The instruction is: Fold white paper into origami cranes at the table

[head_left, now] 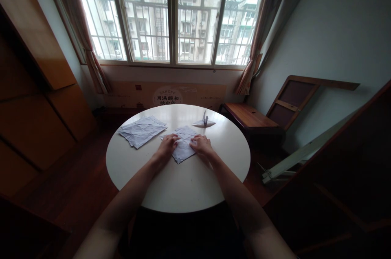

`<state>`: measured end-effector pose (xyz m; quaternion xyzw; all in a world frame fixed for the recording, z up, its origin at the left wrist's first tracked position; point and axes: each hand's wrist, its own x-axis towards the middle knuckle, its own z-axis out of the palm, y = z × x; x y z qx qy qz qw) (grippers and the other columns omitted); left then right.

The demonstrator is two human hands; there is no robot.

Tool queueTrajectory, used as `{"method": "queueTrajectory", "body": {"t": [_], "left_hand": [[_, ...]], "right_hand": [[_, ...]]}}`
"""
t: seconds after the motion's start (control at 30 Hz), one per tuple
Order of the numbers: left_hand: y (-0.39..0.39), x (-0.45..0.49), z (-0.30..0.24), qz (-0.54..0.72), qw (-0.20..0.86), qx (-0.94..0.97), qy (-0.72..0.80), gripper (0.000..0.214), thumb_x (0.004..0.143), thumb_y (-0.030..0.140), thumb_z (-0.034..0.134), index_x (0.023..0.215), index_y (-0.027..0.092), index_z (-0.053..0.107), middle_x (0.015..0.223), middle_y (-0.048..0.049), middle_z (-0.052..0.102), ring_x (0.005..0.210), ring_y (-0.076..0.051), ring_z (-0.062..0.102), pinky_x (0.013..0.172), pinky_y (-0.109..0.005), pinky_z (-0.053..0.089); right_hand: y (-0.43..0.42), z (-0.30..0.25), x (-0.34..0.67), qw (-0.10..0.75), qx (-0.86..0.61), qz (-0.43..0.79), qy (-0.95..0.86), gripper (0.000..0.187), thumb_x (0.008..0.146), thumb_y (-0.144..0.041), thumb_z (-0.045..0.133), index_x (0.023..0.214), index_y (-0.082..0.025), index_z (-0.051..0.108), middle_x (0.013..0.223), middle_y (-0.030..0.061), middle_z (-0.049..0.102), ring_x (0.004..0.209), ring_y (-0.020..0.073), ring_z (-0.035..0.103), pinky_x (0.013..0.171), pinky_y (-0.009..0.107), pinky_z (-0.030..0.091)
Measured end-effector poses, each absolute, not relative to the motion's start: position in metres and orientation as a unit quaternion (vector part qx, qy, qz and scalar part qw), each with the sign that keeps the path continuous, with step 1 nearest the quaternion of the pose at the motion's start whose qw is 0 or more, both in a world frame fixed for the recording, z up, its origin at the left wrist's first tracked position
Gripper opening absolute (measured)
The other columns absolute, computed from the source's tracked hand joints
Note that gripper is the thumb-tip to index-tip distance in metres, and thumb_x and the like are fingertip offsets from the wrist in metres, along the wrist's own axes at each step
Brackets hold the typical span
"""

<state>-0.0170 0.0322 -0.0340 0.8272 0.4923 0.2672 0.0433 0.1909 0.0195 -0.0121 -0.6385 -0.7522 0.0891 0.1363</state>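
Note:
A creased, folded sheet of pale paper [183, 152] lies on the round white table [183, 194], one corner pointing toward me. My left hand [168, 145] holds its left side with curled fingers. On the opposite side, my right hand [202, 144] grips the paper's right edge, thumb and fingertips on it. Parts of both edges are hidden under the fingers. Beyond my right hand stands a folded paper crane [205, 121], wings spread. Left of my left hand lies a stack of wrinkled paper sheets [143, 130].
A wooden bench [249, 114] stands beyond the table's right side, with a framed wooden panel [291, 94] leaning behind it. A long printed cardboard box [195, 94] is under the barred window [174, 18]. Orange-brown cabinets [61, 116] line the left wall.

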Motion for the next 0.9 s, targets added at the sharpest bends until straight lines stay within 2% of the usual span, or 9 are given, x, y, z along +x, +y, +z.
{"method": "queueTrajectory", "body": {"t": [0.13, 0.3, 0.53, 0.77, 0.9], "left_hand": [[0.0336, -0.0149, -0.0368, 0.292, 0.068, 0.856, 0.421, 0.029, 0.085, 0.023, 0.057, 0.112, 0.019, 0.068, 0.115, -0.0086, 0.065, 0.107, -0.022, 0.059, 0.100, -0.036, 0.043], [0.0332, -0.0137, -0.0384, 0.263, 0.084, 0.872, 0.403, 0.029, 0.088, 0.029, 0.052, 0.108, 0.019, 0.069, 0.113, -0.0090, 0.066, 0.105, -0.022, 0.060, 0.100, -0.035, 0.043], [0.0331, -0.0149, -0.0373, 0.245, 0.077, 0.867, 0.428, 0.031, 0.086, 0.032, 0.055, 0.111, 0.019, 0.068, 0.119, -0.0098, 0.064, 0.108, -0.024, 0.059, 0.100, -0.036, 0.042], [0.0299, -0.0153, -0.0333, 0.240, 0.050, 0.840, 0.484, 0.026, 0.086, 0.033, 0.054, 0.098, 0.019, 0.072, 0.115, -0.0081, 0.065, 0.106, -0.024, 0.059, 0.100, -0.037, 0.041], [0.0286, -0.0147, -0.0324, 0.249, 0.064, 0.821, 0.510, 0.026, 0.084, 0.034, 0.056, 0.098, 0.021, 0.073, 0.115, -0.0071, 0.065, 0.107, -0.023, 0.059, 0.102, -0.036, 0.039]], "right_hand": [[0.0194, -0.0115, 0.1917, 0.133, -0.641, 0.090, -0.751, 0.047, 0.085, -0.053, 0.049, 0.124, -0.030, 0.062, 0.134, 0.0052, 0.052, 0.119, 0.0296, 0.043, 0.096, 0.040, 0.032], [0.0208, -0.0122, 0.1925, 0.129, -0.641, 0.100, -0.750, 0.048, 0.085, -0.055, 0.049, 0.125, -0.031, 0.061, 0.135, 0.0055, 0.050, 0.119, 0.0300, 0.042, 0.096, 0.041, 0.032], [0.0213, -0.0129, 0.1931, 0.132, -0.642, 0.103, -0.748, 0.048, 0.084, -0.055, 0.050, 0.124, -0.031, 0.061, 0.134, 0.0058, 0.050, 0.118, 0.0301, 0.042, 0.096, 0.042, 0.032], [0.0216, -0.0115, 0.1932, 0.129, -0.642, 0.106, -0.749, 0.047, 0.084, -0.054, 0.050, 0.123, -0.031, 0.061, 0.134, 0.0051, 0.050, 0.118, 0.0296, 0.042, 0.095, 0.040, 0.032], [0.0213, -0.0103, 0.1931, 0.127, -0.645, 0.111, -0.746, 0.048, 0.084, -0.054, 0.050, 0.125, -0.031, 0.060, 0.135, 0.0053, 0.049, 0.119, 0.0298, 0.041, 0.096, 0.041, 0.032]]}}
